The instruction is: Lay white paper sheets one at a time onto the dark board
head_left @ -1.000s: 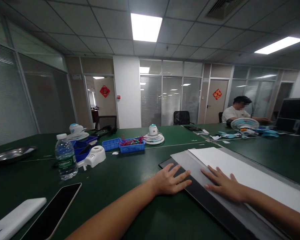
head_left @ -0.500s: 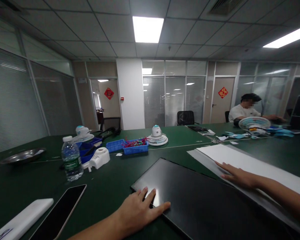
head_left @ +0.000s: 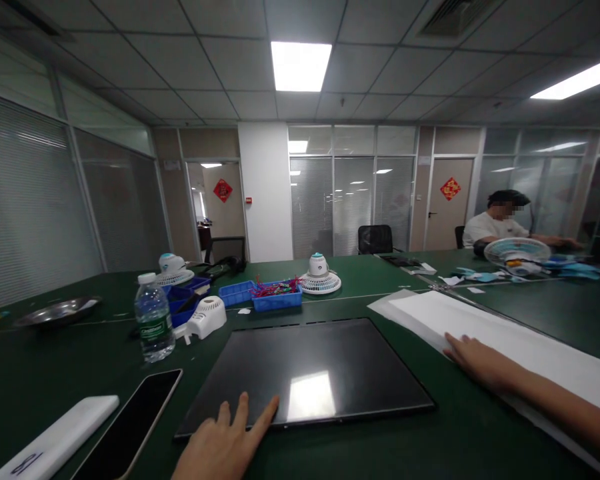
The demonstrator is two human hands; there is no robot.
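1. The left hand (head_left: pixel 225 437) spreads its fingers on the near edge of the glossy black panel (head_left: pixel 325 360), which lies flat ahead of it.
2. The right hand (head_left: pixel 480 360) rests, fingers extended, on white sheets (head_left: pixel 530 340).
3. A smartphone (head_left: pixel 135 423) lies left of the left hand.

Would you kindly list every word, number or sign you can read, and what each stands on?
"C'estbon", slightly blurred: green label on the water bottle.
Left red sign on a door: too blurred to read.
Right red sign on another door: likewise.
Handwritten mark on the white block: too unclear to read.
Small mark on the middle fan: too small.
None visible on the black panel or white sheets.
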